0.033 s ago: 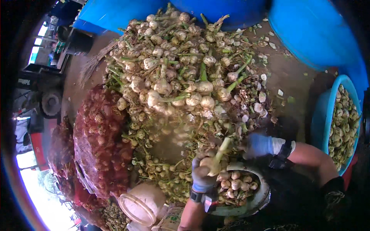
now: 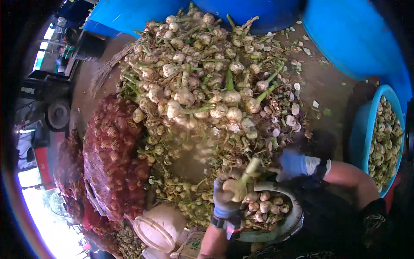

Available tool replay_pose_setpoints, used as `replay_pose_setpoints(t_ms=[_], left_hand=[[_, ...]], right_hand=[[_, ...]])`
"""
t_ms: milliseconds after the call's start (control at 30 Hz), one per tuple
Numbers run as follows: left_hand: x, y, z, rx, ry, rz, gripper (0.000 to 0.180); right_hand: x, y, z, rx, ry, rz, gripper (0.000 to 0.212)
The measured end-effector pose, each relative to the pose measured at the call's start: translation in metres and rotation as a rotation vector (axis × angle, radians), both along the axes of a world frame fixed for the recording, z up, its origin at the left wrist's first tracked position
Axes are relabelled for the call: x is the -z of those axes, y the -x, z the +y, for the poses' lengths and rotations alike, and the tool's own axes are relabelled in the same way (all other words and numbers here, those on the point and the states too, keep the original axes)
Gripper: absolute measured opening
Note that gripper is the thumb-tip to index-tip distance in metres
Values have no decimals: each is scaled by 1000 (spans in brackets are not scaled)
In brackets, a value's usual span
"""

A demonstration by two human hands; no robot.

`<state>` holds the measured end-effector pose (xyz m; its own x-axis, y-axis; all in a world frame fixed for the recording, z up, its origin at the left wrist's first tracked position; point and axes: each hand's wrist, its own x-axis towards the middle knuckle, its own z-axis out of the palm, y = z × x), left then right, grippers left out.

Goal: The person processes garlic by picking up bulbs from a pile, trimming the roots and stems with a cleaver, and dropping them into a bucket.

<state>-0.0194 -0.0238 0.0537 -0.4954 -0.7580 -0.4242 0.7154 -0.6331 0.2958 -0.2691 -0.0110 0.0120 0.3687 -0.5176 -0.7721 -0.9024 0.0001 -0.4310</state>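
My left hand [image 2: 224,198], in a grey-blue glove, is closed round a garlic bulb [image 2: 235,190]. The bulb's thick pale green stalk [image 2: 250,168] points up and to the right. Just right of the stalk is my right hand [image 2: 292,165] in a blue glove, blurred and apparently curled closed. A thin, indistinct shape shows by its fingers, too blurred to name. Below both hands stands a pale, worn-rimmed basin [image 2: 296,218] with trimmed garlic bulbs [image 2: 265,206] in it.
A large heap of stalked garlic [image 2: 185,95] lies ahead. Red mesh sacks [image 2: 114,159] of bulbs stand left, and a white bucket [image 2: 161,224] tilts near them. At right is a light blue tub [image 2: 361,136] filled with garlic. Blue barrels [image 2: 353,34] edge the far side.
The garlic bulb has turned slightly in my left hand, and its stalk end sits a little lower. My right hand has shifted very slightly and looks less smeared.
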Motion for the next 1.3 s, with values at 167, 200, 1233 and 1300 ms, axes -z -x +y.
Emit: replay_pose_setpoints(t_ms=[167,200,1233,1300], left_hand=[[-11,-34,-31,816,680,-583,68],[4,-50,-35,755,658,-884,64],[200,-281,-118,368,816,-1628,24],[215,-284,-123,486,1021,-1550,24]], right_hand=[[41,23,33,315,-4,-216,40],[38,25,31,528,-183,-279,40],[-16,1,-7,735,-241,-453,32],[4,3,-3,690,-240,-396,31]])
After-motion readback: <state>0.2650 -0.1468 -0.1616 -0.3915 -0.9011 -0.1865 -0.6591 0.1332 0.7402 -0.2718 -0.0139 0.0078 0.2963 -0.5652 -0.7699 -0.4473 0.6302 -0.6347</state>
